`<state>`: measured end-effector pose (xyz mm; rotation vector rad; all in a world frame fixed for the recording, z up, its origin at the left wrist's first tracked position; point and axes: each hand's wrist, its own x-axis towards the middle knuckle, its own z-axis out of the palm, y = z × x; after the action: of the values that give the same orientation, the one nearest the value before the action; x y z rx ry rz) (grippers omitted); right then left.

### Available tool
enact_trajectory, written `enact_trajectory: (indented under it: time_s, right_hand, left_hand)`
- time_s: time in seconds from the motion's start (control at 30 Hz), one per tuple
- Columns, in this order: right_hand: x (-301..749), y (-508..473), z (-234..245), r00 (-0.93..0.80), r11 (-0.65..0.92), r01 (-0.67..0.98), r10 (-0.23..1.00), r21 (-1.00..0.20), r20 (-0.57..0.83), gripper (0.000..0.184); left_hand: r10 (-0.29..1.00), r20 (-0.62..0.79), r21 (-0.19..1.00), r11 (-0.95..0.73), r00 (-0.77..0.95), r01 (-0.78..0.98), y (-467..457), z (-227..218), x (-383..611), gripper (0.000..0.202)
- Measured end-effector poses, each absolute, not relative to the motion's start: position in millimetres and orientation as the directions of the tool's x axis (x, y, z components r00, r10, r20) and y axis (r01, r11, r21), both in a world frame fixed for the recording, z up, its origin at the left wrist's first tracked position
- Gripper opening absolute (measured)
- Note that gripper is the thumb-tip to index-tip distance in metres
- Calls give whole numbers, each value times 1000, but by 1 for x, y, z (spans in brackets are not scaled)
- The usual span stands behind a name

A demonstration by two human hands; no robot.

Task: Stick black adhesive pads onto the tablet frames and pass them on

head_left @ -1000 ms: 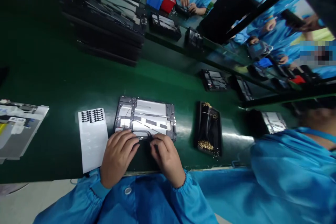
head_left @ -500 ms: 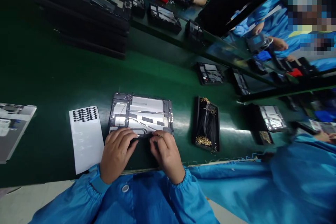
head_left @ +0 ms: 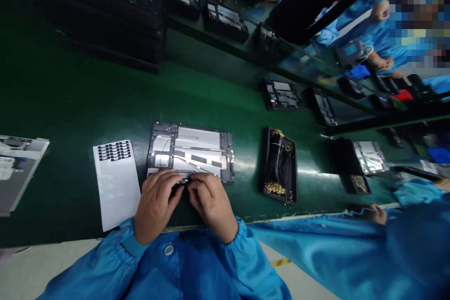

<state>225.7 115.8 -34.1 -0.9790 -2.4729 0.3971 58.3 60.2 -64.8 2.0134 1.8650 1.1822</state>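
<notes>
An opened tablet chassis (head_left: 191, 150) with silver plates and black cables lies on the green belt (head_left: 70, 103) in front of me. My left hand (head_left: 156, 204) and my right hand (head_left: 211, 204) rest side by side on its near edge. The fingers of both are curled and pinched together over a thin black cable or strip at that edge. What exactly they pinch is too small to make out. A white sheet (head_left: 116, 183) with rows of small black stickers at its top lies just left of my left hand.
A black tray (head_left: 279, 166) of black cables with gold ends sits right of the chassis. More chassis (head_left: 281, 95) lie further along the belt. Grey trays (head_left: 16, 168) are at the far left. A co-worker's blue sleeve (head_left: 351, 248) is at my right; other workers sit beyond.
My right hand has slid left along the chassis edge until it meets my left hand. The co-worker at my right has pulled back a little.
</notes>
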Motion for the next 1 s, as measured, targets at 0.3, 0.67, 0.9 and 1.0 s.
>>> enact_trajectory:
  time_s: [0.3,0.67,0.9,1.0]
  right_hand:
    - [215,116,-38,-673,721,591,688,-360,273,12]
    - [211,115,-38,-680,715,616,694,-329,236,12]
    - [214,114,-38,-651,691,583,712,-427,262,11]
    - [224,113,-39,-598,650,532,742,-543,303,14]
  left_hand:
    - [890,434,639,-193,-142,744,59,-63,58,32]
    - [889,441,621,-203,-124,757,59,-63,57,28]
    - [911,408,621,-233,-54,748,59,-63,55,16]
    - [913,404,623,-232,-52,747,59,-64,55,16]
